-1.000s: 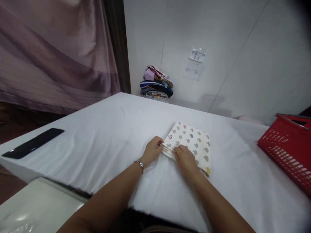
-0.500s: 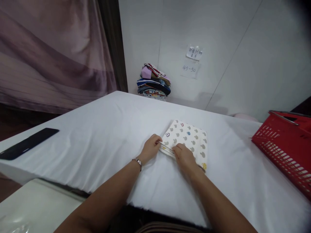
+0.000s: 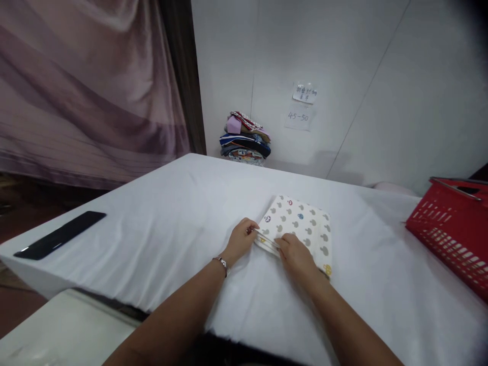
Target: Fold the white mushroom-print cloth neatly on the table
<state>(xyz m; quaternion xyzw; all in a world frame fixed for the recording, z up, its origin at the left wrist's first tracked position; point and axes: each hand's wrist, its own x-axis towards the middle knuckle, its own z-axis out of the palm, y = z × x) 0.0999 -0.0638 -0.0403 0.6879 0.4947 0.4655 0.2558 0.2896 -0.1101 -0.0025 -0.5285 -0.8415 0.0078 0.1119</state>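
Observation:
A folded white cloth (image 3: 295, 218) with grey, red, blue and yellow mushroom-like prints lies on the white-covered table (image 3: 213, 188). My left hand (image 3: 242, 238), with a bracelet or watch at its wrist, pinches the cloth's near left corner. Along the near edge, my right hand (image 3: 295, 254) grips the folded layers between thumb and fingers. Several layers show at that edge between the two hands. My right hand covers part of the cloth's near side.
A red plastic basket (image 3: 450, 223) stands at the right. On the left lies a flat black object (image 3: 61, 235). Behind the table's far edge is a stack of folded fabrics (image 3: 246, 140). Handwritten paper notes (image 3: 299, 117) hang on the wall. A pale surface (image 3: 72, 325) sits at lower left.
The whole view has shifted slightly, so everything appears a little lower and further right. Both hands keep their hold on the cloth's near edge, with little visible change.

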